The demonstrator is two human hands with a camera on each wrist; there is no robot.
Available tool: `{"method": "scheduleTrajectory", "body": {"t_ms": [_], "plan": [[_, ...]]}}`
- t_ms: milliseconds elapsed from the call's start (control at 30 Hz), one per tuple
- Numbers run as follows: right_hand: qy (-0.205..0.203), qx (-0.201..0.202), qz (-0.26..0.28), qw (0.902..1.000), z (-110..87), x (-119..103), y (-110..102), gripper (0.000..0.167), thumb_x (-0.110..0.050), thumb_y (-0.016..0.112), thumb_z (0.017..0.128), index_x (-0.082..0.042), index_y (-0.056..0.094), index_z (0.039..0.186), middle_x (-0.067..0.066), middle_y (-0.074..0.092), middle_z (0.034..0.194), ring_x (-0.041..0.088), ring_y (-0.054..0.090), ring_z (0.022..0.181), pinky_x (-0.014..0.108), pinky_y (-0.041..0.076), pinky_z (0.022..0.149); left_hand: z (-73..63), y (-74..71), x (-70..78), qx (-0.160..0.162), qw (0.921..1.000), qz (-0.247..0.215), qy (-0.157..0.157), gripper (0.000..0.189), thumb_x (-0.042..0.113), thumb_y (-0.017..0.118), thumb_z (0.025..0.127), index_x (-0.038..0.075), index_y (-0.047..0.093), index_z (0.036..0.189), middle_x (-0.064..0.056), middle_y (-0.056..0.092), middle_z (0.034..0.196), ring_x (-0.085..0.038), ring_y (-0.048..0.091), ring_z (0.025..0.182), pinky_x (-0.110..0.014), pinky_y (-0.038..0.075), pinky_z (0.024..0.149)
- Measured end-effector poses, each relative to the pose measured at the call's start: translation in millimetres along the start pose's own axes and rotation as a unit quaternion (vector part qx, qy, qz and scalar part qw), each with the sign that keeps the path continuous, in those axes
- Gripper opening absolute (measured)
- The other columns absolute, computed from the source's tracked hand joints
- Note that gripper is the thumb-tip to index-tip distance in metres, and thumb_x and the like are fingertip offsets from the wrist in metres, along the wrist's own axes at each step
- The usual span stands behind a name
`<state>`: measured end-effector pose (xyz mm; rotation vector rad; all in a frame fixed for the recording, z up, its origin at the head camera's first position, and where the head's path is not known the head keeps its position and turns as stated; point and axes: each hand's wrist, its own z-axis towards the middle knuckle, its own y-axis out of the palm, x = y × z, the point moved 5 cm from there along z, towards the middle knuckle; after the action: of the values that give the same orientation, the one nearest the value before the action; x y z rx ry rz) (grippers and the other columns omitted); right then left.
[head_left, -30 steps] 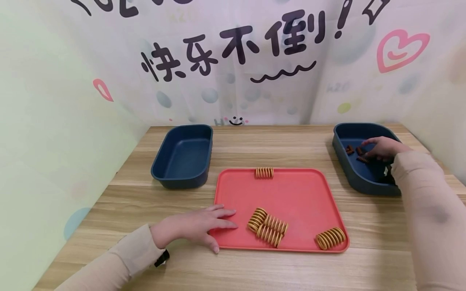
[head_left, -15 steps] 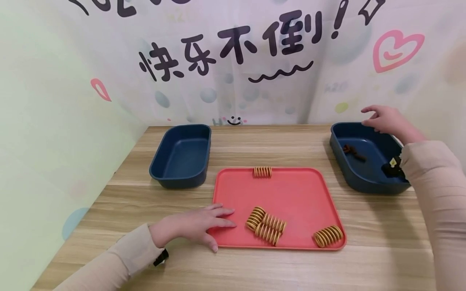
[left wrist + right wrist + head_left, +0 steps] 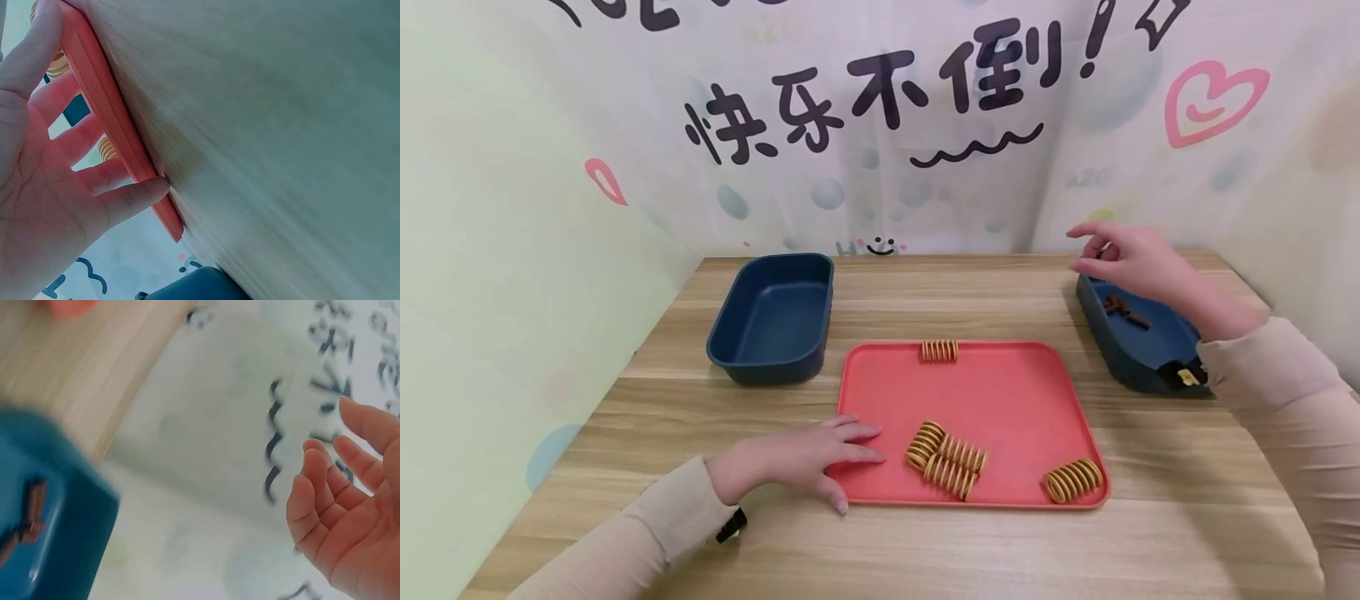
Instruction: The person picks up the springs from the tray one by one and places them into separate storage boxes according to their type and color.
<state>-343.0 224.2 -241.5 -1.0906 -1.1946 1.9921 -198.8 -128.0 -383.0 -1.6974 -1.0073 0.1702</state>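
My left hand (image 3: 801,458) is spread wide, fingers straight, lying over the left rim of the red tray (image 3: 1000,392). My right hand (image 3: 1131,258) hangs above the right blue bin (image 3: 1118,362), loosely curled; I see nothing in its grip. Dark brown coils (image 3: 1138,319) lie bunched near that bin's left wall. The tray carries five golden coils: a touching trio (image 3: 951,477), one against the far rim (image 3: 940,351) and one by the near right corner (image 3: 1072,481).

Risks, in my judgement: uneven pressure from my left hand could tip the tray and roll the corner coil. The black device at my right wrist (image 3: 1178,375) overlaps the bin's edge in the head view and could snag if I lower or draw back that arm. Bunched coils may tangle when lifted.

Writing: the backdrop's slogan (image 3: 889,100) reads 快乐不倒!; the line above is cropped. Pale lettering elsewhere is uncertain. I find no brand on bins or tray.
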Motion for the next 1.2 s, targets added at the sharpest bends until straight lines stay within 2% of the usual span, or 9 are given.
{"method": "scheduleTrajectory", "body": {"t_ms": [100,233,433,500,733,900,1033,1200], "plan": [[-0.03,-0.01,0.005,0.9995,-4.1,-24.4,9.8,0.042,-0.018,0.066,0.085,-0.004,0.053,0.122,0.006,0.061,0.087,0.01,0.054,0.065,0.024,0.044,0.056,0.0,0.3,0.1,0.0,1.0,0.003,-0.003,0.067,0.045,0.067,0.076,0.026,0.044,0.137,0.0,0.026,0.149,-0.03,0.017,0.138,-0.047,0.026,0.108],[-0.066,-0.036,0.005,0.9972,-9.2,-51.6,24.9,0.042,-0.018,0.067,0.083,-0.005,0.054,0.121,0.004,0.06,0.087,0.012,0.054,0.068,0.026,0.046,0.057,0.6,0.3,0.4,0.003,1.0,0.007,0.001,0.067,0.044,0.067,0.077,0.026,0.044,0.137,-0.001,0.027,0.149,-0.031,0.018,0.137,-0.049,0.026,0.107],[-0.146,-0.092,0.018,0.9849,-20.0,-83.2,53.9,0.043,-0.021,0.069,0.082,-0.005,0.056,0.12,0.003,0.061,0.089,0.011,0.053,0.07,0.027,0.048,0.061,0.1,-0.4,0.2,0.004,1.0,0.005,0.001,0.067,0.044,0.066,0.077,0.024,0.044,0.137,-0.002,0.027,0.149,-0.032,0.018,0.137,-0.05,0.026,0.106],[-0.158,-0.111,0.028,0.9807,-24.6,-90.0,64.7,0.045,-0.021,0.07,0.081,-0.006,0.056,0.12,0.002,0.06,0.091,0.012,0.053,0.072,0.027,0.048,0.062,0.0,-0.4,0.3,0.005,1.0,0.004,0.001,0.067,0.044,0.067,0.077,0.024,0.044,0.136,-0.002,0.027,0.149,-0.033,0.018,0.137,-0.05,0.026,0.106],[-0.174,-0.187,0.046,0.9656,-37.8,-102.2,99.0,0.051,-0.029,0.07,0.08,-0.011,0.053,0.125,-0.002,0.058,0.097,0.016,0.053,0.084,0.025,0.047,0.067,0.3,-0.5,0.3,0.004,1.0,0.006,0.0,0.067,0.045,0.066,0.077,0.025,0.044,0.137,-0.001,0.027,0.149,-0.032,0.017,0.138,-0.049,0.026,0.107],[-0.174,-0.228,0.067,0.9556,-46.2,-104.8,117.3,0.053,-0.031,0.071,0.08,-0.014,0.052,0.126,0.002,0.06,0.107,0.018,0.055,0.092,0.031,0.049,0.072,-0.1,-0.6,0.3,0.005,1.0,0.002,0.0,0.067,0.045,0.066,0.077,0.025,0.044,0.137,-0.001,0.026,0.149,-0.032,0.017,0.138,-0.049,0.025,0.107],[-0.18,-0.239,0.072,0.9516,-51.4,-103.4,126.8,0.053,-0.034,0.069,0.081,-0.012,0.052,0.125,0.003,0.06,0.11,0.02,0.056,0.095,0.037,0.049,0.077,-1.0,-1.1,1.7,0.003,1.0,-0.003,0.002,0.067,0.044,0.067,0.077,0.024,0.044,0.137,-0.002,0.026,0.149,-0.032,0.017,0.137,-0.05,0.025,0.107],[-0.17,-0.241,0.08,0.9522,-54.5,-96.2,129.3,0.056,-0.039,0.067,0.081,-0.011,0.051,0.127,0.005,0.058,0.118,0.023,0.055,0.102,0.042,0.048,0.083,-1.1,-2.0,2.5,0.003,1.0,-0.005,-0.001,0.067,0.044,0.067,0.077,0.024,0.044,0.137,-0.001,0.027,0.149,-0.032,0.018,0.137,-0.05,0.025,0.107]]}}
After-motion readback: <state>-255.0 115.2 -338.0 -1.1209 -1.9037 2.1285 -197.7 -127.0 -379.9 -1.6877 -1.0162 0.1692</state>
